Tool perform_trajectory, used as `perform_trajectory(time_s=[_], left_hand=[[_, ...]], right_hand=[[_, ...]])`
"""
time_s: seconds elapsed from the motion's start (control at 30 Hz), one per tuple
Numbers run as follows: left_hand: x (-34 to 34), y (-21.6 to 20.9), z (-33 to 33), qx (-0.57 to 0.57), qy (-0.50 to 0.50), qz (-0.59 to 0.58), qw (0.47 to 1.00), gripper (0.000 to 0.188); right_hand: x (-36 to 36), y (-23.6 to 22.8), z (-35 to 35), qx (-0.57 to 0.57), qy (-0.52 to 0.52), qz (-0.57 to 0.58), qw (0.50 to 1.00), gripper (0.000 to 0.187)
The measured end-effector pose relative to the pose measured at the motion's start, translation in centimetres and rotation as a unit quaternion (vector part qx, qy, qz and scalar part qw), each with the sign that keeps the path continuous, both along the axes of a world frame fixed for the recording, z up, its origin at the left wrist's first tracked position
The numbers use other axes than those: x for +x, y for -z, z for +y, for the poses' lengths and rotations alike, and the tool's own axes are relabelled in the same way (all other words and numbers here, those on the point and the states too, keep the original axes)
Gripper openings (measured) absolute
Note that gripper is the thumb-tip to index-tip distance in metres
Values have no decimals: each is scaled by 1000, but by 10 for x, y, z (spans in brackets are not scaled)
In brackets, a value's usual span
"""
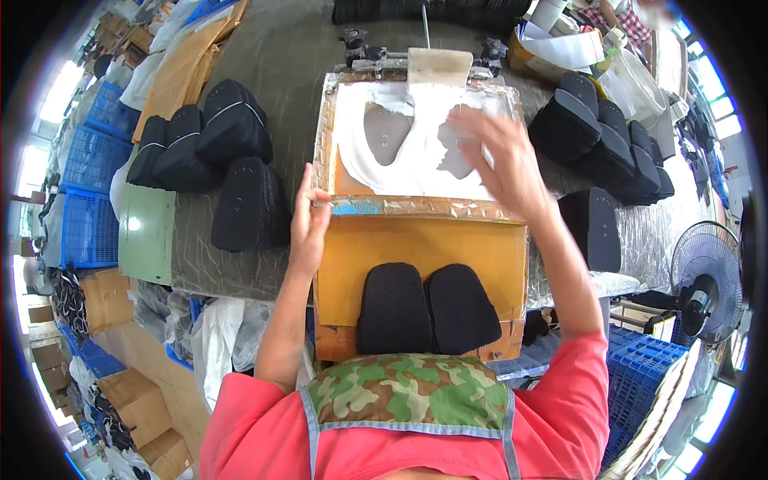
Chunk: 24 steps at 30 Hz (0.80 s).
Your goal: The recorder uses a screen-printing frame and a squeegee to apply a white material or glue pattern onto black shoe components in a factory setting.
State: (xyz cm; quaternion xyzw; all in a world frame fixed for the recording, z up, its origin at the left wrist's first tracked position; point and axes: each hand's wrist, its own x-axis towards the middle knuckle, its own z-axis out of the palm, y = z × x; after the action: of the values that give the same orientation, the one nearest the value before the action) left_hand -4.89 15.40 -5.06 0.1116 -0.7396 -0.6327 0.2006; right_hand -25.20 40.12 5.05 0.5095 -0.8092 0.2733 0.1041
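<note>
your left grip (307, 220) holds the lower-left corner of the rectangular tape-edged wooden frame (432, 209) above the flat yellow board (498, 258); your right grip (508, 164) (blurred, fingers spread wide) is over its white paste (406, 156). a left-hand slip could shift the frame, smearing it.

This was a workshop: a framed screen (416, 208) smeared with white paste (358, 164) sat on the tabletop (292, 48) between stacks of matching black pieces (248, 206), with blue crates (88, 230) and cardboard boxes (140, 404) at left and a standing fan (702, 298) at right.
</note>
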Motion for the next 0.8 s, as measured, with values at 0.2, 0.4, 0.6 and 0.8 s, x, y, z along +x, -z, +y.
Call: perform_trajectory(time_s=[0.2, 0.4, 0.6, 0.8], left_hand=[[-12, 26, -3, -172, 1, 33, 985, 11], [0, 22, -7, -144, -13, 23, 989, 11], [-3, 18, -1, -108, -6, 0, 994, 11], [-9, 26, -2, -166, -11, 25, 986, 12]], right_hand=[[-114, 37, -60, 4, 116, 131, 985, 42], [-28, 48, -23, 4, 33, -29, 999, 16], [-47, 33, -4, 49, 81, -67, 993, 19], [-69, 57, -24, -7, 132, 58, 990, 16]])
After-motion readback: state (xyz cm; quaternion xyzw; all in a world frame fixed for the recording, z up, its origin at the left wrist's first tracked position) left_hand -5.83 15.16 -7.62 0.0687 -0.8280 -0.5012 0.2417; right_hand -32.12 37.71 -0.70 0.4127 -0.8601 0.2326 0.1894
